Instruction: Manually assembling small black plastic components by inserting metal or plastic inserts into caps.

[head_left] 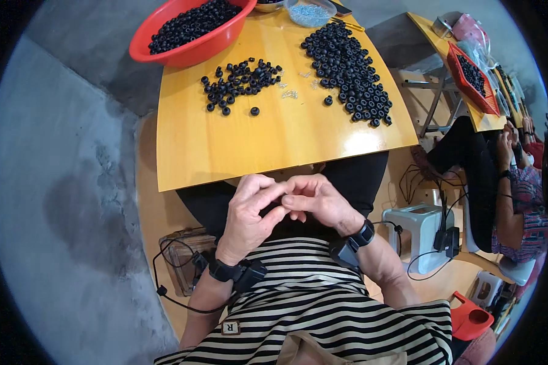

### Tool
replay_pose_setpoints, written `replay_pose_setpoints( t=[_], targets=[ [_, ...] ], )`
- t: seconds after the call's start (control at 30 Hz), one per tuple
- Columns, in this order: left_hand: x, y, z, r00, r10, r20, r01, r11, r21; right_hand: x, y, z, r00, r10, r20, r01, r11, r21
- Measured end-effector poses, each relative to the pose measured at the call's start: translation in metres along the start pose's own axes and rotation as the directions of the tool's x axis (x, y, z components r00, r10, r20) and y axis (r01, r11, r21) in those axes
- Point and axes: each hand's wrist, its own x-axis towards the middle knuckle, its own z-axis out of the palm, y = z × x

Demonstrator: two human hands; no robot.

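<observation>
My left hand and my right hand meet above my lap, just off the table's near edge. Thumbs and fingers of both are pinched together at the same spot. Whatever sits between the fingertips is mostly hidden; only a small dark patch shows there. Beyond them on the yellow table lies a loose group of small black round pieces with holes. A larger heap of similar black ringed pieces spreads at the right. Tiny clear bits lie between the two groups.
A red basin full of black pieces stands at the far left, beside a clear bowl of bluish bits. Yellow-handled tool lies near it. At right are a white stool, cables, a red basket and another seated person.
</observation>
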Motion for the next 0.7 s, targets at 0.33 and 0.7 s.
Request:
replay_pose_setpoints(
  t=[0.33,0.7],
  targets=[
    [0.009,-0.051,-0.015,0.974,-0.075,-0.214,0.113,0.979,0.169,0.009,-0.075,-0.088,0.506,-0.808,-0.302,-0.166,0.252,-0.953],
    [0.003,-0.069,-0.011,0.963,-0.075,-0.261,0.101,0.991,0.089,0.031,-0.079,-0.118,0.452,-0.795,-0.405,-0.436,0.199,-0.878]
  ],
)
